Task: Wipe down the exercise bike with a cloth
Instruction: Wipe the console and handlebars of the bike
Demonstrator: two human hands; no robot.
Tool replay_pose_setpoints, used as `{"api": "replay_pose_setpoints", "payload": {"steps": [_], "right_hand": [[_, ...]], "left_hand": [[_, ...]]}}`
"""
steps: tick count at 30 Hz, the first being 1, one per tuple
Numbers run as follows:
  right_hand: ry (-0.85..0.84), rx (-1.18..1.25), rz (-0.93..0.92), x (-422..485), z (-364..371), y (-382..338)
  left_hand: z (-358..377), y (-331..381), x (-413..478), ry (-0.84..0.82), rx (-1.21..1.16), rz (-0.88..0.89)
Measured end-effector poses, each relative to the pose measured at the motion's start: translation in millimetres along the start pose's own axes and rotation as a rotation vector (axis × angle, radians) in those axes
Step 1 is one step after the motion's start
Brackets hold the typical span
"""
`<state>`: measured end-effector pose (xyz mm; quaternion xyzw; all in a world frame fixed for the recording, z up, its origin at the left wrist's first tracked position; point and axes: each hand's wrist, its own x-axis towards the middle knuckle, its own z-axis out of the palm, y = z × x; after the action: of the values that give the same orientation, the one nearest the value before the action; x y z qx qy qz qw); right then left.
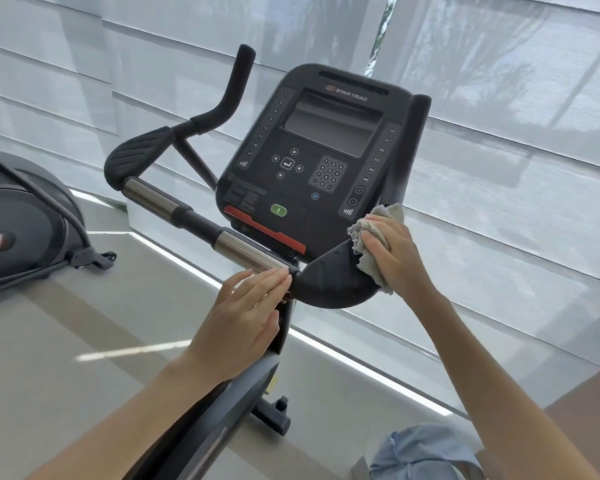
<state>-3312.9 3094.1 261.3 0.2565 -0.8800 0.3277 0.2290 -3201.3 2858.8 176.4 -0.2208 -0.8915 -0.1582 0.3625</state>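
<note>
I am looking down over the handlebars of an exercise bike [250, 382] beside a shaded window. My right grip [392, 254] is closed round a bunched grey cloth [369, 233], fingers curled into it, pressing it against the far end of the black right handlebar pad [329, 282], just below the console [326, 150]. So the cloth sits inside that grip, between my palm and the pad, with its loose edges spilling out above and below. My left grip [243, 317] holds nothing: its fingers lie straight and flat where the chrome bar [243, 251] meets the pad, seemingly steadying it. No surface shows plainly whether it has been wiped. I judge the work is part way, with the console, the left pad [136, 154] and the frame below probably still to do.
</note>
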Motion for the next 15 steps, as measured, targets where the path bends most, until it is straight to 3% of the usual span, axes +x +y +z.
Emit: {"api": "replay_pose_setpoints", "payload": {"steps": [3, 9, 15], "right_hand": [[0.097, 0.031, 0.028, -14.8, 7.9, -14.1], [0.278, -0.019, -0.09, -68.7, 42.5, -40.6], [0.28, -0.071, -0.21, -96.2, 57.1, -55.8]], "left_hand": [[-0.6, 1.5, -0.7, -0.017, -0.023, -0.019], [0.5, 3.1, -1.5, -0.01, -0.059, -0.045], [2.0, 2.7, -3.3, -0.016, -0.053, -0.037]]}}
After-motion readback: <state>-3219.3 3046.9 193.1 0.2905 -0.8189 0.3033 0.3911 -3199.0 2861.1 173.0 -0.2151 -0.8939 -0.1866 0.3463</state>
